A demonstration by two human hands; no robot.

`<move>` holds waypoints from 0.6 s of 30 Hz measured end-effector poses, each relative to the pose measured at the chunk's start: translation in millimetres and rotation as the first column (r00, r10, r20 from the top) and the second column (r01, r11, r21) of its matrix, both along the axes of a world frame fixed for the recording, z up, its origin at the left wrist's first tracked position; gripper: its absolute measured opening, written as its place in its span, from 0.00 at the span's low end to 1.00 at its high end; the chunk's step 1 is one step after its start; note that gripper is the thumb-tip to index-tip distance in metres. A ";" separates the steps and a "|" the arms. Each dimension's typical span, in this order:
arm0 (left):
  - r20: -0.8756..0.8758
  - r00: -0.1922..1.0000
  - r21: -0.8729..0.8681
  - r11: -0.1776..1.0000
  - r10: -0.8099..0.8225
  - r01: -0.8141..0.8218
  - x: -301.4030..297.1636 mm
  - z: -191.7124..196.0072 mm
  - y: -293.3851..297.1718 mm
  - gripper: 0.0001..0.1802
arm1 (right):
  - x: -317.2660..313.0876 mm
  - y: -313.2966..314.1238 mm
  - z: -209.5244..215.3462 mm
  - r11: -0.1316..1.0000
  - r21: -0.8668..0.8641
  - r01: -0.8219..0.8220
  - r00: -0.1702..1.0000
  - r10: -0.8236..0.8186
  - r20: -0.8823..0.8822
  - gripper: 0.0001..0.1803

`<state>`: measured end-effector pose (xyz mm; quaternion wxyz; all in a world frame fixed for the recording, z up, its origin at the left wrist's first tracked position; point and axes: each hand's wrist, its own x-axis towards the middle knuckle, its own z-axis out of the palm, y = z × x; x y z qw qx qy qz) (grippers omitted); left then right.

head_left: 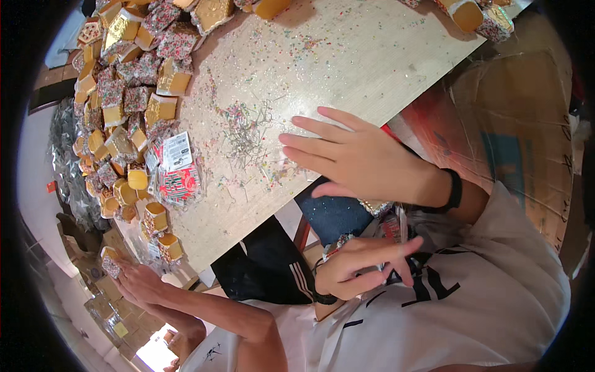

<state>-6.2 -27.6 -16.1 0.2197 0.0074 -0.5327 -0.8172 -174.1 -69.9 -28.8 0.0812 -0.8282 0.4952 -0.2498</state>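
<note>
My right hand [347, 155], a black band at its wrist, hovers over the table's near edge with its fingers stretched apart and holds nothing. Beyond its fingertips lies a loose heap of thin metal pins [248, 139] among scattered sequins and beads [273, 177]. Over my lap, my left hand [359, 263] has its fingers apart, and no held thing shows in it. Between my hands are a sequined piece [376, 206] and clear plastic wrapping [400, 226], both partly hidden by my hands and wrist.
Many gold blocks covered with sequins [133, 96] are piled along the table's left side. Flat printed packets [178, 177] lie beside them. A large cardboard box [514, 149] stands at the right. At lower left, a co-worker's hands [139, 285] hold a sequined block [110, 263].
</note>
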 end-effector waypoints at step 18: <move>0.128 0.817 -0.209 0.821 0.562 -0.532 -9.0 -17.2 2.9 0.22 | -38.7 7.0 -25.8 0.940 -0.340 0.024 0.980 0.045 0.196 0.13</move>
